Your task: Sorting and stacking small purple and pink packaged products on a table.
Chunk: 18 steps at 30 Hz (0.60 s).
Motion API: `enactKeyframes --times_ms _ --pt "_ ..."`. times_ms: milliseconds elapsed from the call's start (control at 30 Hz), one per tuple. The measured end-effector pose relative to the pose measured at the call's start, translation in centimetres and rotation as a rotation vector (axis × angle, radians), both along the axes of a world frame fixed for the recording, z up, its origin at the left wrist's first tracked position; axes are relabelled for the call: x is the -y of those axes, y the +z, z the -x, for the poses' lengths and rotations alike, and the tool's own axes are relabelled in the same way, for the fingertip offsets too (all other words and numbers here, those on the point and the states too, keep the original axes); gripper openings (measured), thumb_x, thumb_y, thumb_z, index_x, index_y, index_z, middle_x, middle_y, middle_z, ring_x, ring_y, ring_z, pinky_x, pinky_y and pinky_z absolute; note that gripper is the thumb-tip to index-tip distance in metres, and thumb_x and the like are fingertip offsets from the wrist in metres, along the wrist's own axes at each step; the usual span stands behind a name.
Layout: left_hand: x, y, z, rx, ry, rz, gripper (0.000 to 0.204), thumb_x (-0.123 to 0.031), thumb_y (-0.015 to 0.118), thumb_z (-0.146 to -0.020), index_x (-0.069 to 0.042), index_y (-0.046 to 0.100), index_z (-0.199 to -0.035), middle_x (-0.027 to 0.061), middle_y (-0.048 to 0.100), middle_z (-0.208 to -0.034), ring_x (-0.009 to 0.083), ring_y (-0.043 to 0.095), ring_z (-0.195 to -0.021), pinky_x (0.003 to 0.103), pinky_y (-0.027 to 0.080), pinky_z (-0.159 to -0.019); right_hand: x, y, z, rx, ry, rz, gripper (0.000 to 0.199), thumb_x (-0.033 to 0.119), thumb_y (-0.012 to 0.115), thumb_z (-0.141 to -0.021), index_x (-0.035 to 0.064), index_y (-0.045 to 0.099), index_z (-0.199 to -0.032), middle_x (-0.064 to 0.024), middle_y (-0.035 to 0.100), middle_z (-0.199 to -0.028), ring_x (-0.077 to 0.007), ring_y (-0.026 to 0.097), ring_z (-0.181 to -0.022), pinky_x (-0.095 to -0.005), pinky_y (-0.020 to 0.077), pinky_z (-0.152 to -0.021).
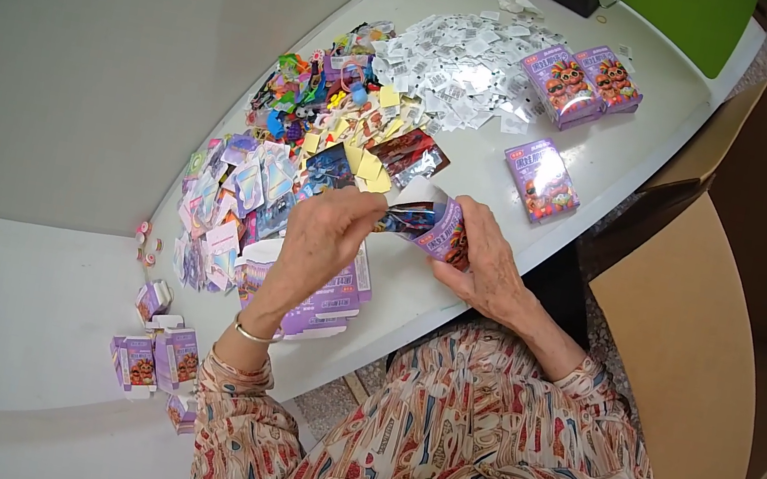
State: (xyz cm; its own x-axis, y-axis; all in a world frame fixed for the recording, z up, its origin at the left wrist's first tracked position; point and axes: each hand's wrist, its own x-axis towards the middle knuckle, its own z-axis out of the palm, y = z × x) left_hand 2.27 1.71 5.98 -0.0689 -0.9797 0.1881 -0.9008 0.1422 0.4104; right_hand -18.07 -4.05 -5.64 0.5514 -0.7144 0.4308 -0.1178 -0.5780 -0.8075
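My right hand [491, 263] grips a small purple box [446, 232] above the table [620, 157], open end leftward. My left hand [329, 230] pinches a foil packet [405, 215] into it. Next, I judge, pushing it fully home.

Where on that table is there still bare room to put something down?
Bare table lies between the white slips, the lone purple box and the near edge. Crowded: the card piles and colourful bits left of the hands.

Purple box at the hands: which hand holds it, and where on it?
The right hand grips the small purple box around its body. The left hand pinches a dark foil packet at the box's open end.
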Motion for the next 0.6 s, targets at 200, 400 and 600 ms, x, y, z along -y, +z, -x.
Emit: enactKeyframes --times_ms 200,400,600 --pt "0.0 0.3 1.4 0.243 -0.051 0.054 0.012 -0.006 0.066 -0.081 -0.004 0.065 -0.093 0.0099 0.06 -0.073 0.0251 0.06 -0.063 0.034 0.046 -0.056 0.0 -0.2 -0.3 -0.019 0.035 0.0 0.071 0.012 0.073 -0.071 -0.0023 0.035 -0.13 -0.022 0.049 -0.111 -0.0397 0.052 -0.1 -0.0429 0.0446 -0.086" --pt "1.1 0.1 3.2 0.285 -0.169 0.071 0.013 -0.006 0.065 -0.079 -0.004 0.063 -0.092 0.0097 0.06 -0.079 0.0281 0.062 -0.071 0.037 0.049 -0.059 -0.5 -0.1 -0.8 -0.033 -0.012 0.099 0.077 0.011 0.076 -0.069 -0.0013 0.033 -0.131 -0.0217 0.049 -0.109 -0.0396 0.053 -0.098 -0.0429 0.0455 -0.084" --pt "2.4 -0.8 4.1 -0.061 -0.131 -0.006 0.019 -0.001 0.06 -0.083 -0.002 0.059 -0.102 0.0137 0.063 -0.092 0.0318 0.064 -0.076 0.036 0.051 -0.064 -0.5 -0.7 -0.9 -0.002 -0.043 0.045 0.084 0.013 0.08 -0.067 -0.0002 0.029 -0.134 -0.0212 0.049 -0.111 -0.0395 0.054 -0.099 -0.0422 0.0483 -0.083"
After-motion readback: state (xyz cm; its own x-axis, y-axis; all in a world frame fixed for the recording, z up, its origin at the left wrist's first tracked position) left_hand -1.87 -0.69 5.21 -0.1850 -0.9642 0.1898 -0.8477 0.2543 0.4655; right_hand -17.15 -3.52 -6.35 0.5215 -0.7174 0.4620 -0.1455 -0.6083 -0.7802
